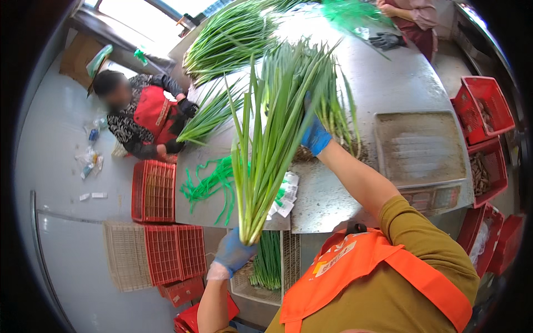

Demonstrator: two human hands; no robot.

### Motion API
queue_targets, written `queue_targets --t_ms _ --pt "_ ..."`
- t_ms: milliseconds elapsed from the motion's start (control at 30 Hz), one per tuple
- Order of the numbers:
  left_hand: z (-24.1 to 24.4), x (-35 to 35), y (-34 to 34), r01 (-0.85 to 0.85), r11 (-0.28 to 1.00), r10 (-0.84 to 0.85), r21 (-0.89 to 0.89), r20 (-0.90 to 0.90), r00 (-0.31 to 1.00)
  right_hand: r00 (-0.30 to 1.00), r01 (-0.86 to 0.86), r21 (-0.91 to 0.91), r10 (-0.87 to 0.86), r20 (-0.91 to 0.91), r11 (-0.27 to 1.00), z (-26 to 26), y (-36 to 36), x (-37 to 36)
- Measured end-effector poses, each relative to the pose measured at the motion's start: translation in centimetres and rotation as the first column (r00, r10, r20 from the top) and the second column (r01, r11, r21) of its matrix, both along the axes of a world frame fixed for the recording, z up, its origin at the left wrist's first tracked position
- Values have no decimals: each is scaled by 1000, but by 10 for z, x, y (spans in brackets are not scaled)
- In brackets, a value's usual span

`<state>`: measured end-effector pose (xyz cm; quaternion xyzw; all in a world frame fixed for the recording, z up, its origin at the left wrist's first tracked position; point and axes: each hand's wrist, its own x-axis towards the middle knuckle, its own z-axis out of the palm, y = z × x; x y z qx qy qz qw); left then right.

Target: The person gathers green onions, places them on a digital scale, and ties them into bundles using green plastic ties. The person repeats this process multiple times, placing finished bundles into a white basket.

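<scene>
Before me a bunch of green onions [258, 183] stands tilted, white ends down and leaves fanned toward the table's far side. My left hand [235, 252], in a blue glove, grips it near the white ends. My right hand [315, 133], also gloved in blue, is at the leaves on the bunch's right side; leaves hide its fingers, so its grip cannot be made out. Beyond it, more green onions [333, 108] lie on the metal table [325, 200] with soil-covered roots. Green ties [212, 179] and white tags [287, 195] lie near the table's front edge.
A metal scale platform [420, 145] is at right. Red crates [154, 191] stand left, others [483, 108] right. A pale crate [266, 291] below the edge holds green onions. A co-worker [145, 108] handles leaves at left; another person [416, 21] stands far right. A large pile [233, 37] lies behind.
</scene>
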<state>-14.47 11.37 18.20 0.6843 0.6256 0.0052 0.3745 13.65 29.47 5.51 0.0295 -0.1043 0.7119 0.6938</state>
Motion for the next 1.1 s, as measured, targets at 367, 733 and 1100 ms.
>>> queue_targets --t_ms 367,733,1100 --pt "-27 173 -13 503 614 -417 608 -291 861 815 541 250 -574 77 803 45 -203 311" --pt "-107 342 10 753 488 -726 442 -273 631 600 780 92 -781 173 619 -35 -387 526" --pt "-148 357 52 770 346 -581 536 -522 624 433 900 -240 -797 421 363 -98 -404 562"
